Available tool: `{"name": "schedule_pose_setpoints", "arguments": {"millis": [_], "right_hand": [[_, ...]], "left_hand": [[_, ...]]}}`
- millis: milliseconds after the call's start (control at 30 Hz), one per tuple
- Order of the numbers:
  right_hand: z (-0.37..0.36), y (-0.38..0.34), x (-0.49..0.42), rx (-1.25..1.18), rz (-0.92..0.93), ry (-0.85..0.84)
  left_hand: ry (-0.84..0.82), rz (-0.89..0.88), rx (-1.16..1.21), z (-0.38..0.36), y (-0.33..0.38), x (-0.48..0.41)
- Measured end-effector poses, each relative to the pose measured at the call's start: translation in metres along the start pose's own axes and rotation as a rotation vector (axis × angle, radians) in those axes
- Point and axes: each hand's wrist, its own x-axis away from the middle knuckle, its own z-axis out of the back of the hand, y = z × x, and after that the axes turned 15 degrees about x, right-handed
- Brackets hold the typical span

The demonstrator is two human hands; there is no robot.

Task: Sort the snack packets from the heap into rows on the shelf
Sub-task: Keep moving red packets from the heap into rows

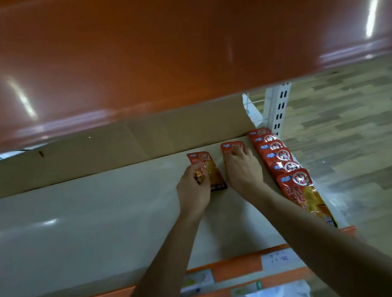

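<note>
Pinched in your left hand [192, 188], one red snack packet [204, 163] heads a new row; your right hand [242, 168] grips a second packet [230, 147] at the shelf's [100, 221] back edge.

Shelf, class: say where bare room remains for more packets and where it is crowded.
Free: the pale shelf left of the left hand and its packet, from the cardboard behind to the orange edge in front. Crowded: the right end, where the row of packets overlaps and the right hand holds another packet beside it.
</note>
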Motion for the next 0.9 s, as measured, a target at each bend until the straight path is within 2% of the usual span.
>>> {"name": "schedule_pose_setpoints", "arguments": {"millis": [600, 767, 900], "right_hand": [[-0.005, 0.019, -0.021, 0.036, 0.016, -0.043], [-0.001, 0.021, -0.018, -0.013, 0.013, -0.051], [0.009, 0.033, -0.015, -0.178, -0.032, 0.045]], "left_hand": [[-0.02, 0.011, -0.065, -0.025, 0.013, 0.006], [-0.02, 0.04, 0.057, -0.032, 0.013, 0.007], [-0.011, 0.091, 0.221, -0.038, 0.014, 0.005]]}}
